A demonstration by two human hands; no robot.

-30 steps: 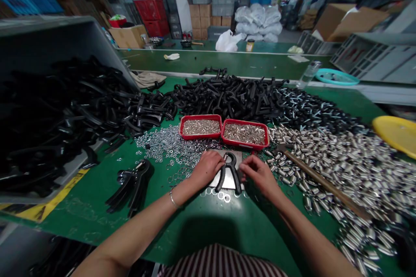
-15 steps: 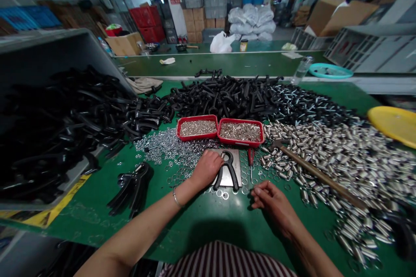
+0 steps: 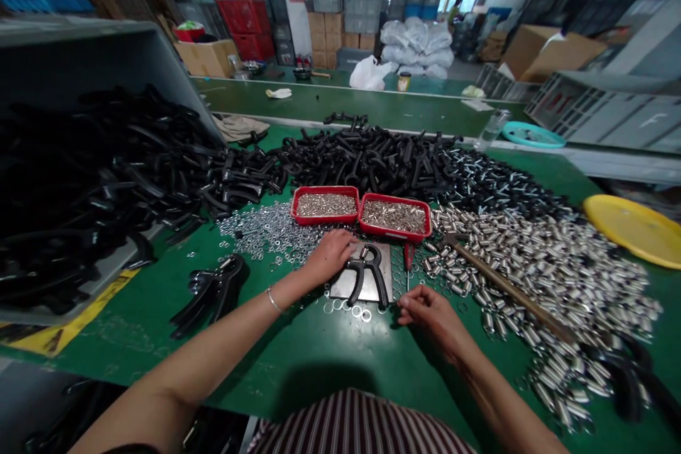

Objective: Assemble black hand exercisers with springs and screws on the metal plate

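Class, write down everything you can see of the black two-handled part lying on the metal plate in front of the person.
The black two-handled part looks like matte plastic. Two curved handles spread toward the person from a looped head, with something silvery at the joint. It lies flat on the grey metal plate. The left hand touches its head; the right hand is apart from it.

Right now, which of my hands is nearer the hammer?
Right. Your right hand sits just on your side of the hammer, by its head end, not touching. Your left hand is farther off, past the metal plate, at the black grip.
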